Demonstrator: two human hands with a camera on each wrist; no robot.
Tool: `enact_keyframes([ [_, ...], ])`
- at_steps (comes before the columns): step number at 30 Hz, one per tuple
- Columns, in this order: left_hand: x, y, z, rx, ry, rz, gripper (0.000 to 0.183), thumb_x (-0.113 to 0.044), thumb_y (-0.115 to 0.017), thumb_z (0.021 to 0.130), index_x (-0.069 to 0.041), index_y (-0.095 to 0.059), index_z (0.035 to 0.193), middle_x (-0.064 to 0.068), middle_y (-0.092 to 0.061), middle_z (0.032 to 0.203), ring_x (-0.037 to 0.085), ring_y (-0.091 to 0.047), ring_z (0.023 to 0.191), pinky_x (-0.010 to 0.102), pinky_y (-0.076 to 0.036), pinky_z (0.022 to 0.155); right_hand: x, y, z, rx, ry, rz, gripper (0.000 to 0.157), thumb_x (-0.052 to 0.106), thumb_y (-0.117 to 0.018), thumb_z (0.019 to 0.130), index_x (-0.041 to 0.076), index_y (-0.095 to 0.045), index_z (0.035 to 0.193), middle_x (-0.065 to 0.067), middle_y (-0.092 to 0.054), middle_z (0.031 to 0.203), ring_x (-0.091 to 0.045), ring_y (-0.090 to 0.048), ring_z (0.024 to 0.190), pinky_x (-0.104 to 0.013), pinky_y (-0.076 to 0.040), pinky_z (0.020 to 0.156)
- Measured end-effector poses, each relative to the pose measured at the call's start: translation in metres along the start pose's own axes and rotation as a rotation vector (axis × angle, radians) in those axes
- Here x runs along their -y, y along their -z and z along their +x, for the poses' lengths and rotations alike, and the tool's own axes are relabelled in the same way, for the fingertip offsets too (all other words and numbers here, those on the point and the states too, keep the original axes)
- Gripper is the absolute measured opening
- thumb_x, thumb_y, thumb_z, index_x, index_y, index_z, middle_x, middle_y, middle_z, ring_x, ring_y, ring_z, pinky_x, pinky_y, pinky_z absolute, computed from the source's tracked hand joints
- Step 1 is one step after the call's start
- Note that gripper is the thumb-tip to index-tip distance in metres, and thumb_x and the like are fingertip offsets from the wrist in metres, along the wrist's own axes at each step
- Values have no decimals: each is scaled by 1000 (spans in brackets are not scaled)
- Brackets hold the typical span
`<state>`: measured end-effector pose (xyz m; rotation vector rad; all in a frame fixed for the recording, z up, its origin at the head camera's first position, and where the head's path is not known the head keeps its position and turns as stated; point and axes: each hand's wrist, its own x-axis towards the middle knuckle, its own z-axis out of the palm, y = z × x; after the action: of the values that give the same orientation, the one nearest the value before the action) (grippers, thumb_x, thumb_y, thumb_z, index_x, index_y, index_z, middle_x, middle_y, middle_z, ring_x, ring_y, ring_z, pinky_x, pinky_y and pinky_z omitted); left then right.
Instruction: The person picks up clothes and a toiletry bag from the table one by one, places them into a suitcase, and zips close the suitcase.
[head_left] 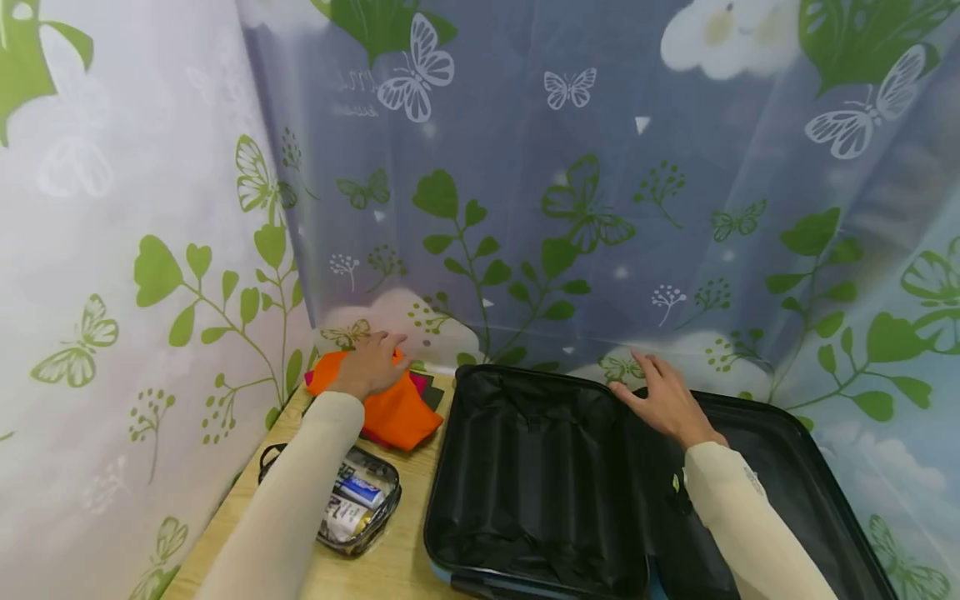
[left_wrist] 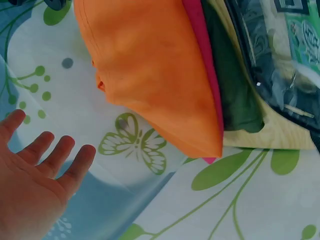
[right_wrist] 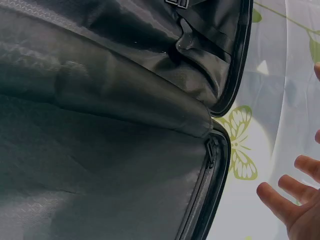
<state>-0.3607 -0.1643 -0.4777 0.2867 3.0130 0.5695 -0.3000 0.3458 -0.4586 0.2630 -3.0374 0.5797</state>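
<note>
An open black-lined suitcase [head_left: 536, 467] lies on the wooden table. Above its far edge, near the fold between the halves, is my right hand [head_left: 667, 404], fingers spread and holding nothing; in the right wrist view the fingers stand apart from the zipped lining [right_wrist: 120, 175]. To the left, my left hand [head_left: 371, 367] is over a stack of folded clothes with an orange garment [head_left: 401, 417] on top. The left wrist view shows its fingers [left_wrist: 77, 167] extended and apart from the orange cloth. Pink and dark green cloth [left_wrist: 235, 95] lie under the orange one.
A clear toiletry bag [head_left: 360, 500] with black trim, holding tubes, sits on the wooden table [head_left: 408, 517] between the clothes and the near side. Printed curtains [head_left: 510, 208] with leaves and butterflies enclose the back and both sides.
</note>
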Motion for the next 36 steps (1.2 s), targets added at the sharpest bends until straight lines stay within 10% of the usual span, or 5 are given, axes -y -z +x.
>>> enact_keyframes([
  [14, 33, -7, -14, 32, 45, -83, 63, -44, -46, 115, -13, -39, 169, 29, -31, 173, 56, -38, 154, 77, -37, 120, -5, -12, -15, 6, -55, 7, 95, 67, -55, 108, 5, -24, 173, -41, -31, 168, -65, -37, 149, -83, -32, 117],
  [22, 44, -2, -24, 1, 135, -73, 60, -40, -48, 113, -18, -41, 168, 28, -53, 160, 49, -68, 114, 63, -57, 88, -9, -18, -27, 15, -76, 16, 96, 67, -55, 107, 5, -22, 174, -43, -32, 166, -68, -39, 145, -84, -33, 114],
  [29, 52, 0, -31, 27, 182, -44, 62, -40, -45, 114, -6, -42, 166, 29, -52, 161, 56, -55, 140, 73, -45, 114, -10, -24, -36, 25, -110, 31, 95, 69, -52, 108, 3, -27, 172, -42, -34, 165, -67, -44, 142, -82, -39, 111],
  [36, 60, 0, -37, 20, 187, -17, 60, -37, -45, 113, 0, -49, 159, 32, -58, 153, 57, -61, 131, 70, -49, 110, -8, -32, -46, 41, -116, 41, 93, 68, -54, 108, 2, -31, 170, -42, -36, 164, -66, -45, 142, -82, -38, 111],
])
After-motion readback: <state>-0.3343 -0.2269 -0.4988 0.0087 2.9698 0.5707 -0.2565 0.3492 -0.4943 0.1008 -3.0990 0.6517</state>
